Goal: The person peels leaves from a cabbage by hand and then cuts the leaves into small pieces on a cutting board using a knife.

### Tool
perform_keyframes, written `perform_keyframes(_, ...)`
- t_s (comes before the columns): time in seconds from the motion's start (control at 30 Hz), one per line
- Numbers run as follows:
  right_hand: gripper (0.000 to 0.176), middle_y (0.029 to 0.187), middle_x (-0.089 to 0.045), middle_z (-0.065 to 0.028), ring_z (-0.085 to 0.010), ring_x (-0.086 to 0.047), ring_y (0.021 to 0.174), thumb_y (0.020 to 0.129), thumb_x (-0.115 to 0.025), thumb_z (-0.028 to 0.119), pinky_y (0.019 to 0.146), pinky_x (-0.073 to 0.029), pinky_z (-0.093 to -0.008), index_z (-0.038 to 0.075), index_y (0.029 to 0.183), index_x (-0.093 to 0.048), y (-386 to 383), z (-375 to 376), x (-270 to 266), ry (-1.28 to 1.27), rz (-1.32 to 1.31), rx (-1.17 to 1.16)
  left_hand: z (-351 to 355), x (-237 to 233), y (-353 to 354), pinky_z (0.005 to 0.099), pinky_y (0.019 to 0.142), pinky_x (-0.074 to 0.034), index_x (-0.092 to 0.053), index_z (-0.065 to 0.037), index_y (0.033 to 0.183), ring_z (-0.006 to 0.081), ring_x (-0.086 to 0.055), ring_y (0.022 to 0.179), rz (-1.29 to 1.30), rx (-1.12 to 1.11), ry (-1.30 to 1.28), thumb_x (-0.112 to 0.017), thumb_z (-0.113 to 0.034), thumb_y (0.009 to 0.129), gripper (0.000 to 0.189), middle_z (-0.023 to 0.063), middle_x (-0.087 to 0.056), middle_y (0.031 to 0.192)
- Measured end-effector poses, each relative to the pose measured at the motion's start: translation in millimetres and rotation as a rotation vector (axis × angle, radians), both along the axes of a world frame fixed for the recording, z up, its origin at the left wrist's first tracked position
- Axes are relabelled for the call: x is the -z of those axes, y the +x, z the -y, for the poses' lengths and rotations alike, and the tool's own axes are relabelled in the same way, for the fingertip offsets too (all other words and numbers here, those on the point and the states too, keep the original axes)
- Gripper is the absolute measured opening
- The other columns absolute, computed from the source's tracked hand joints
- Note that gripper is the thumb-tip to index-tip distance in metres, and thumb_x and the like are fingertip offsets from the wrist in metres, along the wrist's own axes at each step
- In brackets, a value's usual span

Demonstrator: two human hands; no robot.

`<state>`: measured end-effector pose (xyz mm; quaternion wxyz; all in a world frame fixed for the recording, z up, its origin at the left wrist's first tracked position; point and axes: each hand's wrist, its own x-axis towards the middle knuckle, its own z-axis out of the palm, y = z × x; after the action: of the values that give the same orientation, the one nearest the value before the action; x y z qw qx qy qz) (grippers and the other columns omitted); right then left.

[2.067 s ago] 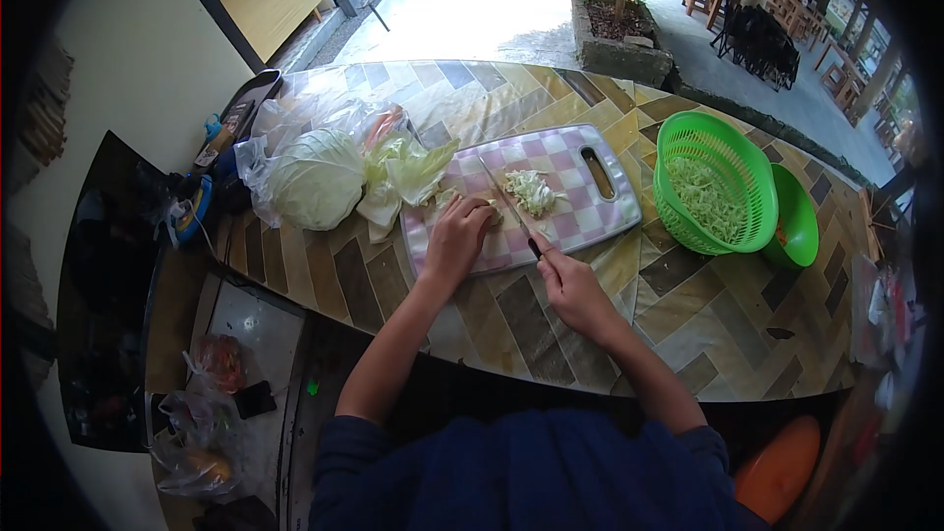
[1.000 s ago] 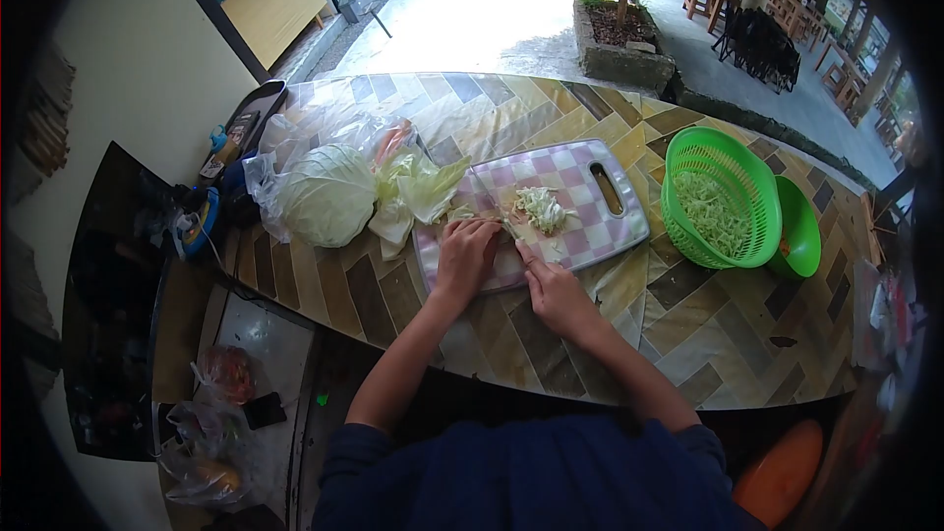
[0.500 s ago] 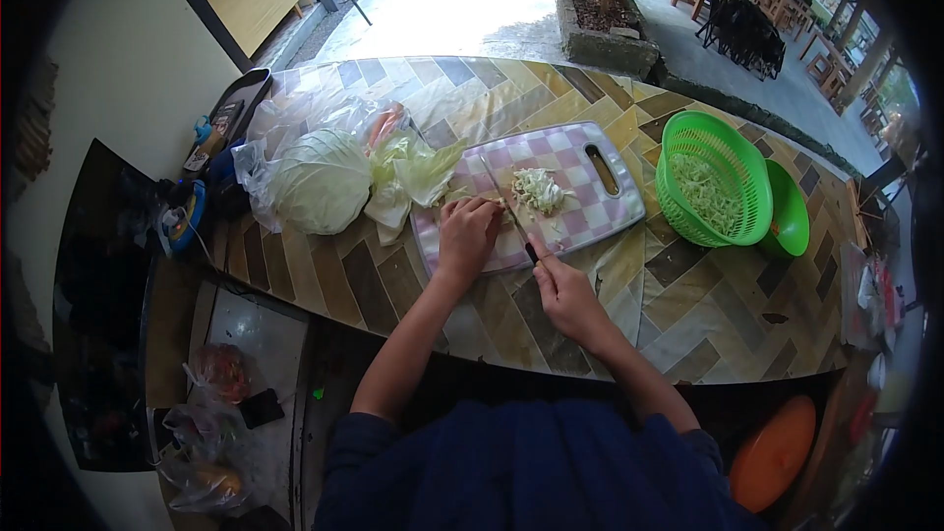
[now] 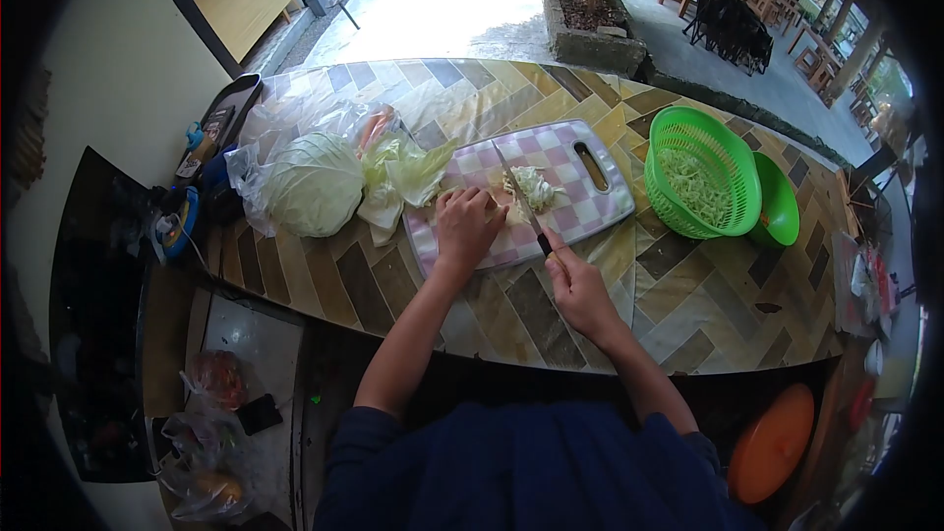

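My right hand (image 4: 582, 293) is wrapped round the dark handle of a kitchen knife (image 4: 522, 189), its blade pointing away from me across the board. My left hand (image 4: 468, 228) has curled fingers pressing a pale piece of cabbage, mostly hidden, onto the pink-and-white checked cutting board (image 4: 587, 208). Right beside the blade lies a small heap of chopped cabbage (image 4: 541, 191). Loose cabbage leaves (image 4: 415, 175) rest at the board's left edge. Further left, a large cabbage head (image 4: 315, 187) sits partly in a clear plastic bag (image 4: 258, 159).
At the right stands a green colander (image 4: 661, 169) containing shredded cabbage (image 4: 696, 187), with a green bowl (image 4: 783, 199) against it. A dark tray (image 4: 232, 98) lies at the table's far left corner. An orange round object (image 4: 772, 444) is below the table (image 4: 511, 334).
The knife and my right hand have shifted right, away from my left fingers, and the blade now lies against the chopped heap. My left hand stays in nearly the same place.
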<state>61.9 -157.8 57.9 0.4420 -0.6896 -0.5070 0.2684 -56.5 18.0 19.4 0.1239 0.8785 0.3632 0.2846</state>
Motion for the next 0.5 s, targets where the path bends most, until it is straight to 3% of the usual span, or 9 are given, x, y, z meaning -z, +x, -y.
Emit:
perform_keyframes(0.17,0.05,0.066,-0.044,-0.0117,-0.0124,-0.038,0.058,0.097,-0.049,0.011,0.057,-0.039,-0.0269,0.014,0.146,-0.04,-6,2,4,-0.003,-0.044,-0.038,-4,14,-11,0.0424,0.094,-0.039,-0.068,-0.007,0.084,0.0275,-0.062,0.092,0.13,0.08,0.012,-0.063,-0.021,0.085,0.015,0.0085,-0.067,0.089)
perform_keyframes(0.27,0.05,0.07,-0.052,-0.0168,-0.0208,-0.047,0.057,0.097,-0.049,0.011,0.06,-0.043,-0.0305,0.014,0.145,-0.041,-11,-2,7,-0.009,0.035,-0.073,-1,15,-9,0.0419,0.093,-0.039,-0.068,-0.006,0.085,0.0272,-0.062,0.091,0.134,0.069,0.014,-0.061,-0.017,0.086,0.012,0.0084,-0.068,0.089)
perform_keyframes(0.37,0.049,0.085,-0.06,-0.0266,-0.0436,-0.059,0.079,0.096,-0.049,0.012,0.072,-0.045,-0.0484,0.01,0.144,-0.04,-16,-3,4,-0.046,0.045,-0.094,0,11,-8,0.0415,0.092,-0.04,-0.068,-0.006,0.087,0.0274,-0.062,0.091,0.145,0.063,0.022,-0.061,-0.016,0.086,0.012,0.0084,-0.068,0.089)
perform_keyframes(0.5,0.051,0.09,-0.06,-0.0291,-0.0455,-0.059,0.083,0.096,-0.047,0.012,0.075,-0.046,-0.05,0.008,0.146,-0.037,-21,-4,12,-0.029,0.117,-0.118,0,10,-8,0.0414,0.091,-0.04,-0.068,-0.006,0.087,0.0277,-0.062,0.091,0.136,0.064,0.024,-0.061,-0.016,0.086,0.012,0.0088,-0.068,0.091)
